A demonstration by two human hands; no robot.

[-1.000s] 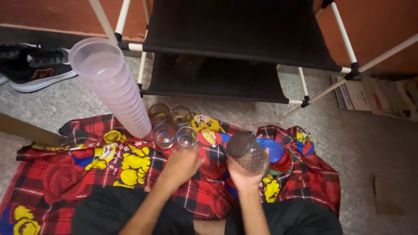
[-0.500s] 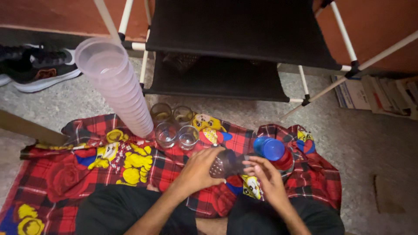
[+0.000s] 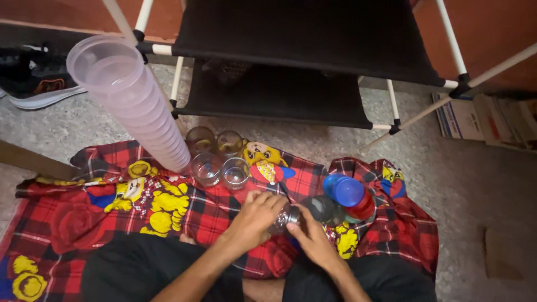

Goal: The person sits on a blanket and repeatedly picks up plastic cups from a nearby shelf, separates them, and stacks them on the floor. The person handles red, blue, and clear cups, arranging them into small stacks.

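Both hands meet on one small clear glass tumbler (image 3: 305, 211), which lies tilted on its side just above the red checked blanket (image 3: 184, 212). The left hand (image 3: 254, 215) is closed around the base end of the tumbler, fingers curled over it. The right hand (image 3: 310, 240) grips it from below, near the middle, with the thumb on the glass. The mouth of the tumbler points to the right, toward a stack of blue and red plastic cups (image 3: 349, 196) which stands just beside it.

Further from the person, four empty glasses (image 3: 218, 156) stand upright in a tight group on the blanket (two nearer, two behind). Left of them, touching the blanket, a tall leaning stack of translucent pink cups (image 3: 134, 100) rises toward the camera. Behind is a black fabric shelf rack (image 3: 291, 67) with white poles, and a sneaker (image 3: 33, 84) lies on the floor at left.
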